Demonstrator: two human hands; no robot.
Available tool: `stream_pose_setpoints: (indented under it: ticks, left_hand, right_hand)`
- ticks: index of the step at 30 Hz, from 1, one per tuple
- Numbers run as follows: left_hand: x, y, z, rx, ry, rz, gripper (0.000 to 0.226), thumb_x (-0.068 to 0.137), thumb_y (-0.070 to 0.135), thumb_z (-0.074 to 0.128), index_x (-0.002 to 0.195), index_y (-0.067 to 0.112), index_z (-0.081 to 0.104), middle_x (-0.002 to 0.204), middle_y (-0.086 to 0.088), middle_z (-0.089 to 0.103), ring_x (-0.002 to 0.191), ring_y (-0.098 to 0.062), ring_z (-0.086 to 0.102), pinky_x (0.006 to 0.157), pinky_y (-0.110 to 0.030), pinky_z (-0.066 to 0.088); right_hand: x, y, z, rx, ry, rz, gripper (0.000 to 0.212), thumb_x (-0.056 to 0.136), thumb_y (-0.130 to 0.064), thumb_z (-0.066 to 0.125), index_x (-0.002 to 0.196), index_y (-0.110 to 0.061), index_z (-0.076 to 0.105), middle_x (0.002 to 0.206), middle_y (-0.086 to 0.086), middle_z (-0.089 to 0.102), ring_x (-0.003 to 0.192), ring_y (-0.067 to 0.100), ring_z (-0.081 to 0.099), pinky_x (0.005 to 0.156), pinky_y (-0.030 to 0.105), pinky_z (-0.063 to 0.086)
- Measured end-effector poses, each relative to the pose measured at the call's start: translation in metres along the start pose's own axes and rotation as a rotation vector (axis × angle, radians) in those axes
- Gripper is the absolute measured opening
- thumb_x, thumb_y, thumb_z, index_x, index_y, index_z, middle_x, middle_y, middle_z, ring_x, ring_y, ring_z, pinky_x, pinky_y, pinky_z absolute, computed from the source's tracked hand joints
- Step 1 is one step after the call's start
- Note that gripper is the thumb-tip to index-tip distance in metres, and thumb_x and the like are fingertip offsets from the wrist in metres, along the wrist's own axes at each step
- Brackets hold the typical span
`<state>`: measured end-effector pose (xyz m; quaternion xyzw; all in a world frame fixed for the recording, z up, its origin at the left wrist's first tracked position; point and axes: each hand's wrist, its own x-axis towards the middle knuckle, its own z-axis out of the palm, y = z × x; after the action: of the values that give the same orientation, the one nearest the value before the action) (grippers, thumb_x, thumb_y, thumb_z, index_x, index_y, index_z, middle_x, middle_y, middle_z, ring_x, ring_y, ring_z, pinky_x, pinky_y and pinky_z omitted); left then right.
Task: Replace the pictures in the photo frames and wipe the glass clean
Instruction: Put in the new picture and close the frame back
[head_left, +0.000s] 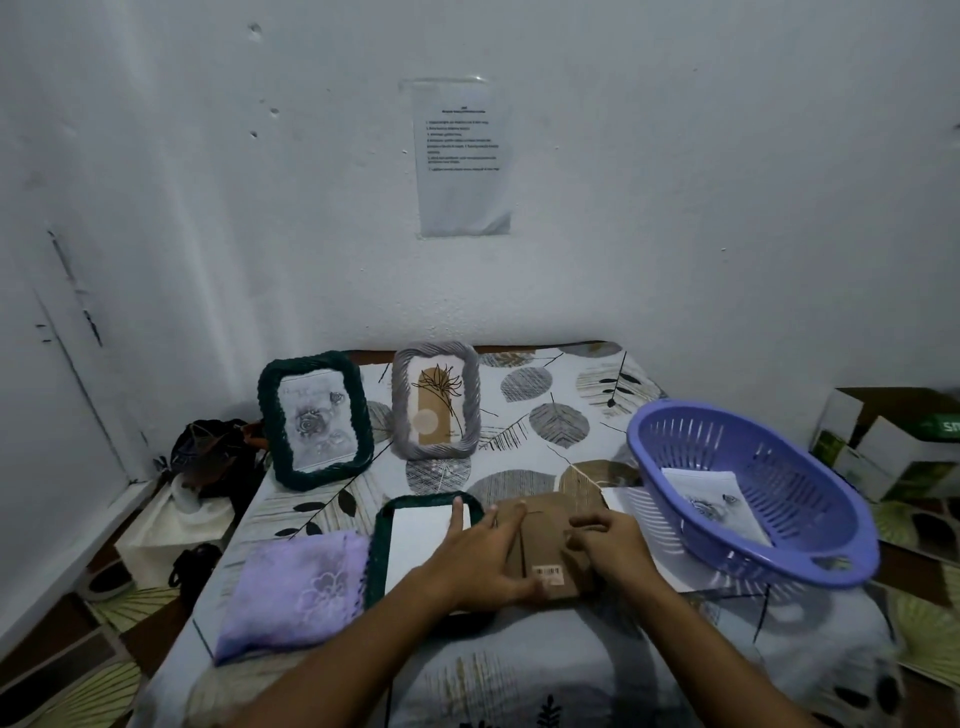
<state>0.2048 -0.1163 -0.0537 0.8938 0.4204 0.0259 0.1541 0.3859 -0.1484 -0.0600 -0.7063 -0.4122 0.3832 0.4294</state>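
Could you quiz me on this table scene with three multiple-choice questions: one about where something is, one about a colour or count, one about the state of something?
1. Where is the loose printed picture?
A. In the purple basket
B. On the purple cloth
C. Taped to the wall

2. How many photo frames stand upright at the back of the table?
A. One
B. Two
C. Four

3. What state is the dark green frame nearest the person in?
A. Standing with its picture showing
B. Hanging on the wall
C. Lying flat with its brown backing board beside it

Answers:
1. A: the sheet lies inside the purple basket at the right.
2. B: a dark green frame and a grey frame stand side by side.
3. C: the flat green frame shows a white sheet, and the left hand and right hand rest on the backing board.
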Motion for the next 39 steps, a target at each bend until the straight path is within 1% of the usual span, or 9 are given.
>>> stream_pose_setpoints:
  ticks: [4,10,13,16,21,24,29,35,39]
  left_hand:
    - [0.002,-0.007,0.003,-0.067,-0.007,0.001,0.11,0.077,0.079,0.042,0.154,0.018,-0.01,0.162,-0.007,0.008,0.148,-0.022,0.016,0.113,-0.054,-0.021]
    - [-0.002,-0.006,0.0,-0.077,-0.053,-0.035,0.106,0.08,0.082,0.036,0.153,0.022,-0.014,0.162,-0.009,0.001,0.149,-0.022,-0.004,0.111,-0.054,-0.025]
    - [-0.013,-0.011,-0.01,-0.094,-0.004,-0.06,0.085,0.088,0.074,0.029,0.154,0.029,0.001,0.161,-0.006,0.006,0.149,-0.023,-0.005,0.114,-0.057,-0.018]
    - [-0.033,-0.039,-0.02,-0.053,0.08,-0.081,0.071,0.092,0.067,0.034,0.15,0.027,0.029,0.159,0.003,0.025,0.149,-0.015,0.003,0.117,-0.055,-0.011]
    - [-0.078,-0.091,-0.03,0.088,0.08,-0.107,0.103,0.065,0.091,0.02,0.139,0.025,0.047,0.15,0.003,0.042,0.148,-0.011,0.011,0.117,-0.056,-0.01]
    - [-0.097,-0.105,-0.03,0.153,0.011,-0.078,0.093,0.072,0.087,0.031,0.142,0.028,0.043,0.155,0.008,0.031,0.148,-0.01,0.002,0.116,-0.056,-0.014]
    - [-0.108,-0.108,-0.025,0.172,-0.08,-0.035,0.08,0.081,0.079,0.035,0.149,0.037,0.026,0.16,0.013,0.011,0.148,-0.014,-0.008,0.112,-0.06,-0.017]
    - [-0.107,-0.111,-0.023,0.176,-0.073,-0.035,0.073,0.087,0.074,0.032,0.15,0.039,0.022,0.159,0.015,0.009,0.148,-0.016,-0.008,0.108,-0.061,-0.023]
    - [-0.107,-0.113,-0.021,0.146,-0.057,-0.028,0.072,0.087,0.075,0.032,0.149,0.039,0.027,0.159,0.015,0.012,0.147,-0.014,-0.008,0.107,-0.058,-0.027]
  right_hand:
    - [0.001,-0.006,0.004,0.25,-0.028,0.028,0.02,0.079,0.006,0.066,0.093,-0.009,0.065,0.103,0.016,0.066,0.089,0.029,0.064,0.06,0.031,0.053]
    - [0.002,-0.013,0.011,-0.037,-0.21,0.057,0.019,0.079,0.005,0.069,0.088,-0.011,0.072,0.101,0.011,0.07,0.098,0.025,0.065,0.089,0.039,0.055]
    - [0.006,-0.016,0.009,0.029,-0.161,0.069,0.024,0.076,0.009,0.07,0.095,-0.006,0.073,0.099,0.016,0.07,0.094,0.03,0.067,0.086,0.041,0.056]
    - [0.003,-0.022,0.011,0.22,-0.191,0.1,0.026,0.078,0.011,0.067,0.1,-0.002,0.071,0.093,0.017,0.07,0.085,0.032,0.069,0.075,0.038,0.058]
    - [-0.011,-0.032,0.043,0.425,-0.332,0.136,0.023,0.08,0.012,0.063,0.099,0.001,0.069,0.088,0.018,0.071,0.071,0.024,0.068,0.067,0.031,0.056]
    - [-0.021,-0.035,0.066,0.433,-0.403,0.145,0.023,0.08,0.012,0.064,0.101,0.003,0.068,0.089,0.019,0.072,0.068,0.023,0.069,0.058,0.027,0.057]
    - [-0.028,-0.035,0.092,0.419,-0.444,0.162,0.025,0.081,0.01,0.064,0.104,0.003,0.067,0.099,0.022,0.071,0.085,0.03,0.07,0.07,0.033,0.058]
    - [-0.028,-0.036,0.099,0.422,-0.422,0.162,0.027,0.081,0.011,0.063,0.106,0.003,0.067,0.103,0.024,0.069,0.096,0.036,0.068,0.084,0.039,0.056]
    - [-0.03,-0.037,0.103,0.443,-0.395,0.154,0.027,0.079,0.015,0.062,0.104,0.006,0.066,0.098,0.026,0.068,0.09,0.034,0.067,0.079,0.036,0.057]
